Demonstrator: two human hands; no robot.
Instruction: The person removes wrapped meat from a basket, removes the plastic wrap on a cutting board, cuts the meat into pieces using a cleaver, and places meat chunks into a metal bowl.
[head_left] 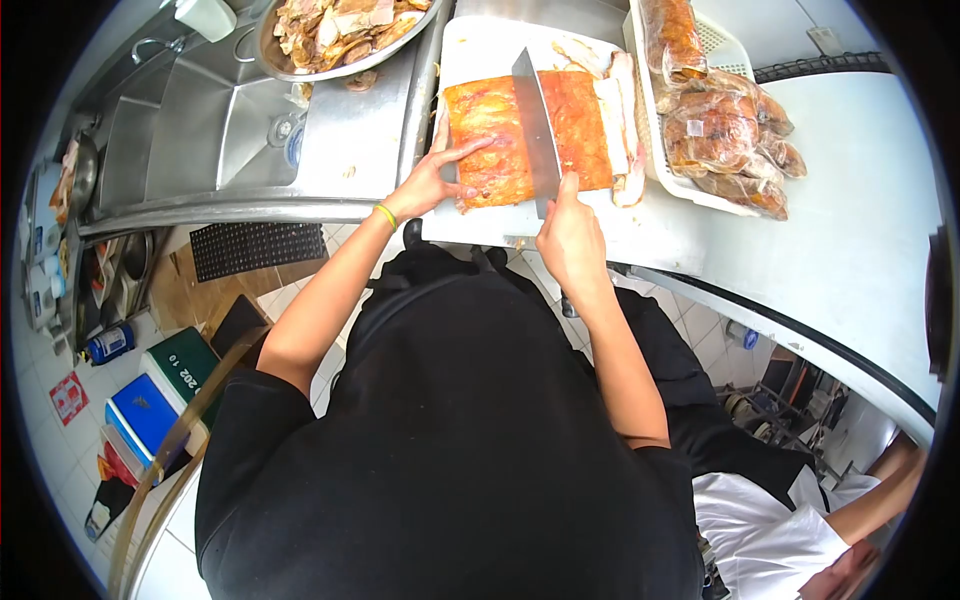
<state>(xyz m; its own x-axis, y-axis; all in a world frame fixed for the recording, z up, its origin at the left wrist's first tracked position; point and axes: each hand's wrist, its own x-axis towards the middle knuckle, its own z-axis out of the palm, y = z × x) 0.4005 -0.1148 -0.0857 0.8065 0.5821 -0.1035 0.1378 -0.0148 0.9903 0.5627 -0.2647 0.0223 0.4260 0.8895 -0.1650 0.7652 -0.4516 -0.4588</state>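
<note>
My right hand point(572, 240) is closed round the handle of a large kitchen knife point(538, 125). The broad steel blade lies across the middle of a slab of orange-brown roast meat point(480, 105), pointing away from me. Whether the edge has gone through, I cannot tell. On the slab's left end rests my left hand point(425, 185), fingers spread, with a yellow band on the wrist. Beneath the meat is a white cutting board point(465, 45). Pale cut strips point(625, 120) lie along the slab's right side.
Right of the board, a white plastic basket point(655, 150) holds several plastic-wrapped meat pieces point(710, 130). A metal bowl point(350, 70) of meat scraps stands at upper left beside the steel sink point(240, 130). Close on my right is another person in a white top point(770, 530).
</note>
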